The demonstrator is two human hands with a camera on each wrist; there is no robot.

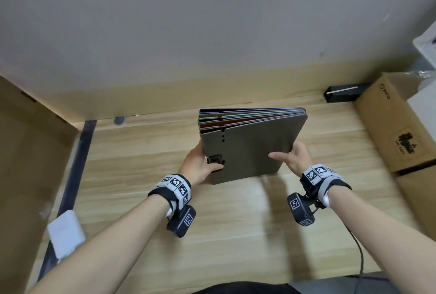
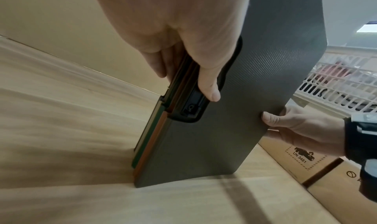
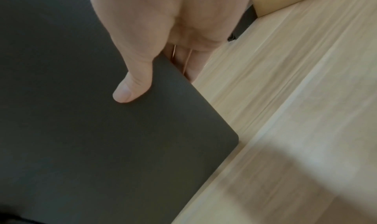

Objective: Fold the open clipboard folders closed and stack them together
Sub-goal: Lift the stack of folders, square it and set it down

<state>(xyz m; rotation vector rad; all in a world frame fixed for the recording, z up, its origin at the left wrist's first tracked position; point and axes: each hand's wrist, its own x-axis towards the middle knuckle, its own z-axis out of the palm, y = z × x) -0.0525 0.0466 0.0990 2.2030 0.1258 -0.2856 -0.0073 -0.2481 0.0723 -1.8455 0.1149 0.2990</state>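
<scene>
A stack of closed clipboard folders [image 1: 252, 145] stands tilted on its lower edge on the wooden table [image 1: 146, 152], grey cover facing me, with orange, green and blue folders behind it. My left hand [image 1: 200, 164] grips the stack's left edge, thumb by the black clip [image 1: 215, 159]. My right hand [image 1: 292, 154] grips the right edge, thumb flat on the grey cover. In the left wrist view the stack [image 2: 224, 114] shows orange and green edges, and the thumb of my left hand [image 2: 204, 75] lies on the clip [image 2: 191, 108]. The right wrist view shows my right hand [image 3: 159, 53] pinching the grey cover [image 3: 81, 114].
Cardboard boxes [image 1: 396, 123] stand at the right of the table, a black box [image 1: 342, 93] behind them. A cardboard panel [image 1: 30, 152] lines the left side, with a white pad [image 1: 66, 232] beside it. A white basket [image 2: 336, 82] shows beyond the stack. A wall runs behind the table.
</scene>
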